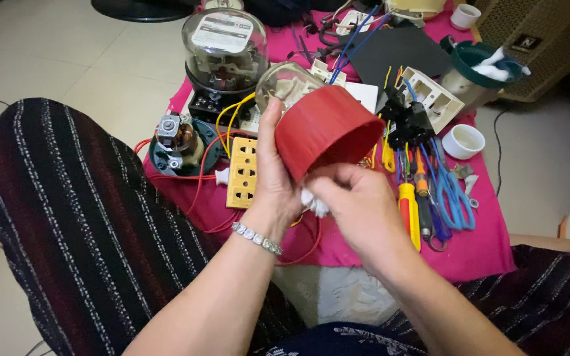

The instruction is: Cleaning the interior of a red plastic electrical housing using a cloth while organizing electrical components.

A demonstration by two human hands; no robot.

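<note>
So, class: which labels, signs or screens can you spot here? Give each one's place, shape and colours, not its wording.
Paper label: on top of the glass-domed meter, far left of the pink cloth; roughly rectangular, white with dark print.
Small badge: on the beige grille box at top right; square, black with a pale mark.
No screens show.

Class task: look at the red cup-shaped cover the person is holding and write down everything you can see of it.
The red cover is a round, smooth, opaque part that looks like plastic, widening toward its near rim. A clear glass dome sticks out behind it. It is held tilted above the pink cloth. The left hand grips its side, and the right hand presses a white rag against its lower rim.
</note>
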